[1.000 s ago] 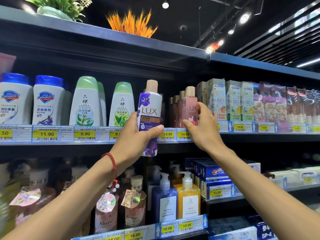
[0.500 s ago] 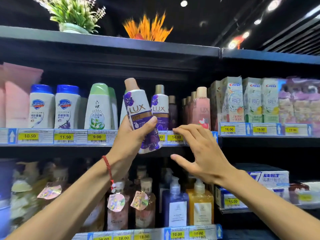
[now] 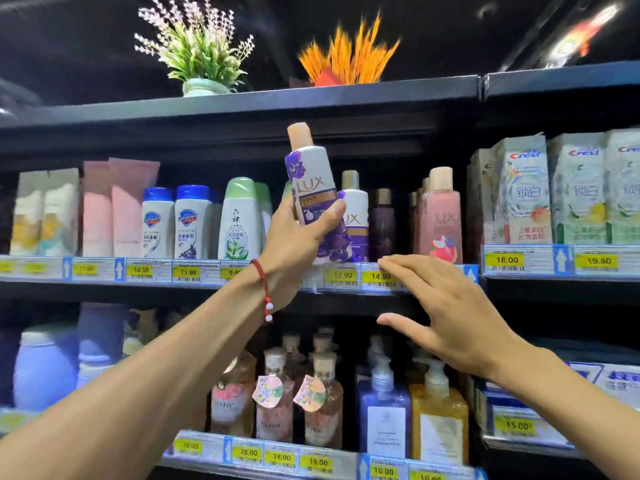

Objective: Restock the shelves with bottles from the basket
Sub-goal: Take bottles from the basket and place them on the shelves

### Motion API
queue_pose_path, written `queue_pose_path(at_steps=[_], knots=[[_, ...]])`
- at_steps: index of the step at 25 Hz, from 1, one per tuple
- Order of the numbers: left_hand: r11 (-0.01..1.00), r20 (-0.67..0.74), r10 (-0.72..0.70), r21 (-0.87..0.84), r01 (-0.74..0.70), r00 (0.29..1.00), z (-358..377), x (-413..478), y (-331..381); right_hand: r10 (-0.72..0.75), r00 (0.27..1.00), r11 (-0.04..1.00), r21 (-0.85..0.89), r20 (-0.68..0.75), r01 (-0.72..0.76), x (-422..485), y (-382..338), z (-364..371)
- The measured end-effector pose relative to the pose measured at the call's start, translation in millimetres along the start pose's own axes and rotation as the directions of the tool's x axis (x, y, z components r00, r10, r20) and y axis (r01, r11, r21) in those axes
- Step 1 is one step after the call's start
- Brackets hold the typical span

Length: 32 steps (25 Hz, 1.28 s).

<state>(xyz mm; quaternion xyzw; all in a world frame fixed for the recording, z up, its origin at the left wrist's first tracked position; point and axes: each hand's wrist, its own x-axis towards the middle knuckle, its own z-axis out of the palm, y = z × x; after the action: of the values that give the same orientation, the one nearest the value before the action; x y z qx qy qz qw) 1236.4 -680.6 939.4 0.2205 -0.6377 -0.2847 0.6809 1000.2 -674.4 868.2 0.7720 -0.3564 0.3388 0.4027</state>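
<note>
My left hand (image 3: 294,244), arm stretched up, wraps the bottle (image 3: 313,188) low on its body, thumb across the label. The bottle tilts cap-left before the shelf (image 3: 138,289). My right hand (image 3: 446,317) hovers palm-down, fingers spread, gripping nothing, near the price tags (image 3: 381,277).

Your left hand (image 3: 294,244) grips a tilted purple-and-white bottle (image 3: 313,188) at the frame's center, before the shelf (image 3: 346,289). Your right hand (image 3: 446,313) hovers lower right, fingers (image 3: 398,268) spread, near the price tags (image 3: 379,277).
</note>
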Motion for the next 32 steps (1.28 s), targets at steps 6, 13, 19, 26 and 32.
queue_pose_path(at_steps=[6,13,19,26,32], knots=[[0.979,-0.100,0.112,0.182,-0.092,0.989,18.2,2.7,-8.0,-0.048,0.999,0.999,0.001,0.004,0.048,-4.4,7.5,0.1],[0.962,-0.119,0.140,0.250,-0.107,0.983,23.9,2.0,-9.3,0.006,1.000,0.998,0.058,-0.030,-0.004,-4.3,4.8,0.4],[0.916,-0.145,0.194,0.380,-0.127,0.970,20.5,5.8,-12.4,-0.001,1.000,1.000,0.013,-0.030,0.001,-5.2,4.7,3.5],[0.899,-0.139,0.218,0.414,-0.143,0.966,18.9,8.9,-16.1,0.054,0.997,0.998,-0.016,-0.046,-0.055,-4.7,0.7,2.3],[0.877,-0.117,0.228,0.456,-0.152,0.967,17.0,12.5,-16.6,0.084,0.992,0.993,-0.079,-0.091,-0.092,-6.0,-2.9,5.4]])
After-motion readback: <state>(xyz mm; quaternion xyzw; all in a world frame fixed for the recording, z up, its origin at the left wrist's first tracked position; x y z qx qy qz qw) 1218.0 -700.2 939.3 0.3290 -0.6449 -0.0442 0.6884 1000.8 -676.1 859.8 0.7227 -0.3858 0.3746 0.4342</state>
